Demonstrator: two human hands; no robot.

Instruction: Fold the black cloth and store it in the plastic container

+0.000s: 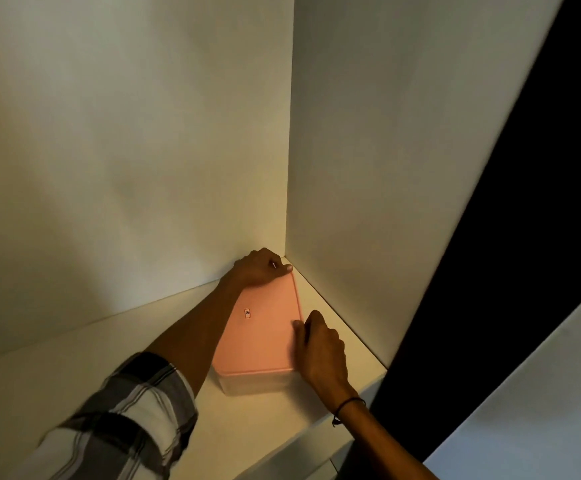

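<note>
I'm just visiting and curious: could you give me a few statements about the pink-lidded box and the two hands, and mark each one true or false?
1. The pink lid is on the plastic container. True.
2. The container sits on a wooden floor. False: it sits on a white shelf, near the corner.
3. The left hand rests at the lid's far end. True.
4. The right hand is raised, clear of the container. False: it touches the lid's right edge.
5. The black cloth lies on the lid. False: none is visible.

White shelf in corner, cream walls, dim warm light
</note>
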